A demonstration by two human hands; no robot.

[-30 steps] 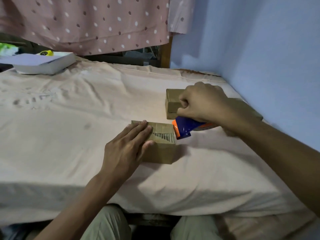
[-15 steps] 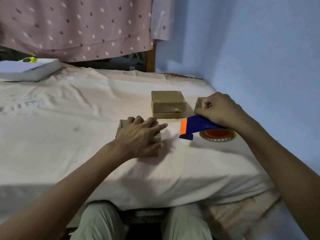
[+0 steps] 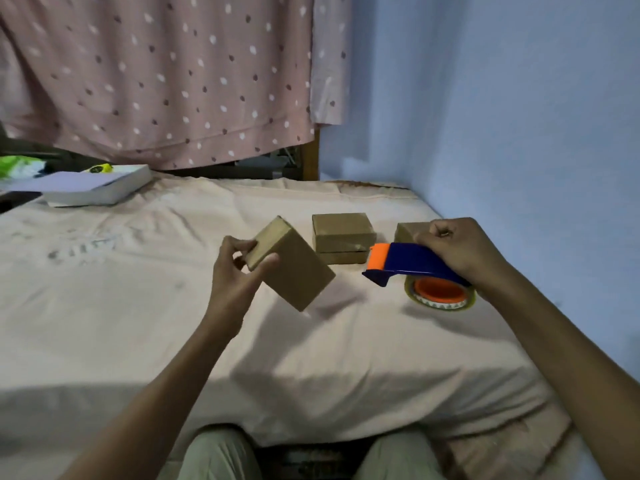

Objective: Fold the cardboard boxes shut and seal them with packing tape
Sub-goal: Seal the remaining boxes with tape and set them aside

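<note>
The left hand (image 3: 235,271) pinches a plain brown closed cardboard box (image 3: 291,263) by one end, holding it tilted above the bed sheet (image 3: 138,306); the right hand (image 3: 457,251) grips a blue-and-orange tape dispenser (image 3: 415,268), with two more boxes (image 3: 341,233) resting just behind

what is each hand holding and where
Left hand grips a cardboard box by its end; right hand grips the tape dispenser by its handle.
</note>
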